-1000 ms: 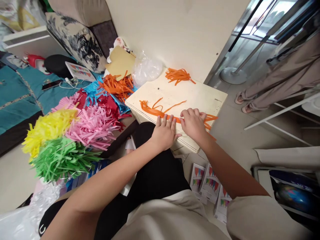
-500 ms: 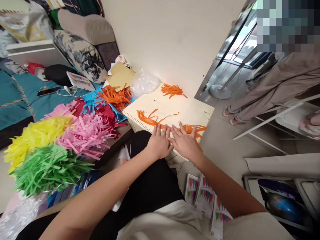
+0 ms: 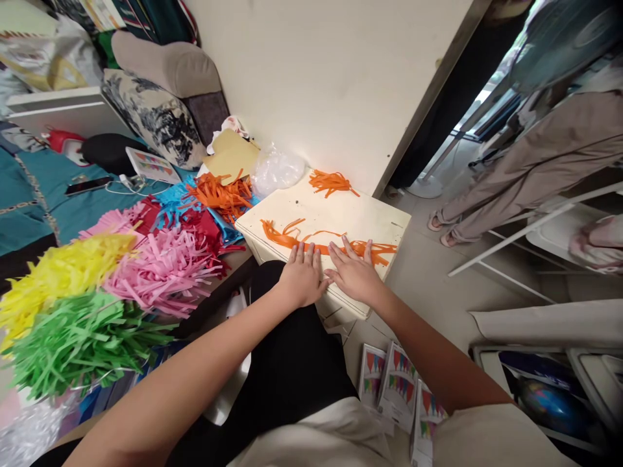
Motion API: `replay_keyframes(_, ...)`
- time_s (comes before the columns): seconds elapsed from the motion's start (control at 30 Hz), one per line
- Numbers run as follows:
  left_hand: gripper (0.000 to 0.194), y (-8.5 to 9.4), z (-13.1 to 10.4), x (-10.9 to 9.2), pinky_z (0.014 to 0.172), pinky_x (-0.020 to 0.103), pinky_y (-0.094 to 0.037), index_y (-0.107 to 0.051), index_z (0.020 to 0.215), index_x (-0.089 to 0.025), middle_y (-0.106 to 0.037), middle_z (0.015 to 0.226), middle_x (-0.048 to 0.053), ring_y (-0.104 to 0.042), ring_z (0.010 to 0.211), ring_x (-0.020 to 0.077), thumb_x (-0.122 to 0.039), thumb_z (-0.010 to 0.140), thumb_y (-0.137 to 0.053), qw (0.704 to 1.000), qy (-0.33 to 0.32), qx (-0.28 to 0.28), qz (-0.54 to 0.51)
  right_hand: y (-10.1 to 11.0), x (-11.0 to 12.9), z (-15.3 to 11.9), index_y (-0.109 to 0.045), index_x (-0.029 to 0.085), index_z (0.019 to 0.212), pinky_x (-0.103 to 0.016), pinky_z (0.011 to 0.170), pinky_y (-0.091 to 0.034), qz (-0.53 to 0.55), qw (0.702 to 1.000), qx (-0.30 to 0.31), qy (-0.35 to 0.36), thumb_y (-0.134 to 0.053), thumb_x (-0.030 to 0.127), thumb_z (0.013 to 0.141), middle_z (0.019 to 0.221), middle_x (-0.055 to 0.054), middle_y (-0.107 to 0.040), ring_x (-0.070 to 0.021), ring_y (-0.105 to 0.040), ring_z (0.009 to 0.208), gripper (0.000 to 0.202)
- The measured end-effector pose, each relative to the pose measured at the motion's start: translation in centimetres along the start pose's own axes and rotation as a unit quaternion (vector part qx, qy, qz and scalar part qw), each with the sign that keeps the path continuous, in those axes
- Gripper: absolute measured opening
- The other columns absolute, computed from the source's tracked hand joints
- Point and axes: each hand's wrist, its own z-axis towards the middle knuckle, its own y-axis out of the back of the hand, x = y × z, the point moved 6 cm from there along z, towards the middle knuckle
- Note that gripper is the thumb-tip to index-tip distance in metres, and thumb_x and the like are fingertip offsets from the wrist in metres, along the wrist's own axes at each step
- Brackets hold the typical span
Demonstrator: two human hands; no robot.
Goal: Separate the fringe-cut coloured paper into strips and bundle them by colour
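Note:
A strip of orange fringed tissue paper (image 3: 277, 237) lies lengthwise across a small cream table (image 3: 292, 202), its cut strands spread at both ends. My left hand (image 3: 302, 275) rests flat on the near side of its middle, fingertips on the paper. Beside it, my right hand (image 3: 357, 275) lies with fingers spread, tips on the same strip further right. The two thumbs almost meet. A finished-looking orange tassel (image 3: 331, 182) sits at the table's back edge, apart from both hands.
Left of the table are piled orange (image 3: 221, 194), pink (image 3: 160, 272), yellow (image 3: 63, 266) and green (image 3: 87, 344) fringed tissue bundles. A clear plastic bag (image 3: 277, 170) touches the back corner. Printed packs (image 3: 399, 383) stand on the floor. Another person's legs (image 3: 525, 168) are at right.
Strands at the strip's right end now lie straighter and closer together. Both hands stay flat on the paper. A dark-clothed figure has appeared in the doorway, and the view has shifted slightly.

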Motion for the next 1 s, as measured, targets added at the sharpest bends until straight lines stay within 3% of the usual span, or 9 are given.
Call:
replay_keyframes(0.23, 0.088, -0.4, 0.0, 0.3, 0.155, 0.064, -0.019, -0.038, 0.19, 0.001, -0.027, 0.197, 0.031, -0.026, 0.188, 0.0489, -0.056, 0.123, -0.04, 1.0, -0.001, -0.014, 0.014, 0.0, 0.0, 0.0, -0.04, 0.025, 0.194, -0.098, 0.142, 0.0, -0.004, 1.0, 0.014, -0.003, -0.032, 0.052, 0.127, 0.198, -0.011, -0.034, -0.0473, -0.014, 0.191, 0.073)
replay_keyframes(0.43, 0.081, -0.2, 0.0, 0.2, 0.152, 0.069, -0.023, -0.048, 0.187, -0.006, -0.042, 0.193, 0.029, -0.039, 0.184, 0.0502, -0.055, 0.123, -0.042, 0.997, 0.001, -0.056, 0.047, -0.4, -0.2, 0.0, -0.041, 0.023, 0.193, -0.101, 0.139, 0.004, -0.002, 1.0, -0.011, -0.003, -0.034, 0.052, 0.127, 0.198, -0.013, -0.034, -0.05, -0.018, 0.19, 0.073)
replay_keyframes(0.53, 0.063, 1.0, 0.6, 0.4, 0.147, 0.064, -0.033, -0.067, 0.173, -0.006, -0.063, 0.179, 0.03, -0.062, 0.168, 0.0464, -0.04, 0.125, -0.043, 0.994, -0.012, -0.068, 0.079, 0.1, 0.0, 0.1, -0.047, 0.022, 0.19, -0.101, 0.138, 0.006, 0.016, 1.0, -0.012, -0.008, -0.034, 0.047, 0.127, 0.196, -0.011, -0.04, -0.0487, -0.019, 0.19, 0.069)
replay_keyframes(0.63, 0.045, 2.5, 1.7, 1.2, 0.132, 0.06, -0.046, -0.086, 0.141, -0.014, -0.086, 0.141, 0.024, -0.078, 0.14, 0.0402, -0.02, 0.12, -0.047, 0.991, -0.038, -0.086, 0.091, 1.1, 0.1, 0.5, -0.06, 0.024, 0.182, -0.1, 0.139, 0.008, 0.039, 0.999, -0.024, -0.021, -0.035, 0.035, 0.126, 0.189, -0.01, -0.053, -0.0456, -0.025, 0.189, 0.063)
replay_keyframes(0.7, 0.041, 3.0, 2.3, 1.9, 0.124, 0.06, -0.048, -0.09, 0.129, -0.019, -0.087, 0.127, 0.021, -0.076, 0.133, 0.0403, -0.018, 0.118, -0.051, 0.989, -0.05, -0.109, 0.089, 1.8, 0.2, 0.8, -0.07, 0.025, 0.174, -0.101, 0.139, 0.007, 0.052, 0.998, -0.039, -0.028, -0.037, 0.03, 0.125, 0.184, -0.01, -0.061, -0.0448, -0.029, 0.188, 0.059)
replay_keyframes(0.83, 0.036, 3.3, 3.3, 2.9, 0.118, 0.059, -0.046, -0.091, 0.121, -0.023, -0.08, 0.142, 0.021, -0.064, 0.143, 0.0412, -0.023, 0.119, -0.055, 0.984, -0.061, -0.156, 0.063, 2.2, 0.2, 1.5, -0.085, 0.026, 0.154, -0.102, 0.139, 0.001, 0.066, 0.995, -0.072, -0.027, -0.043, 0.025, 0.123, 0.176, -0.011, -0.07, -0.0461, -0.034, 0.186, 0.052)
replay_keyframes(1.0, 0.033, 2.8, 4.3, 3.1, 0.113, 0.054, -0.046, -0.087, 0.116, -0.02, -0.081, 0.125, 0.018, -0.065, 0.133, 0.0373, -0.021, 0.12, -0.054, 0.988, -0.086, -0.123, 0.036, 1.4, -0.4, 2.6, -0.092, 0.026, 0.134, -0.101, 0.139, -0.008, 0.092, 0.988, -0.126, -0.017, -0.05, 0.023, 0.118, 0.169, -0.016, -0.076, -0.0478, -0.043, 0.181, 0.045)
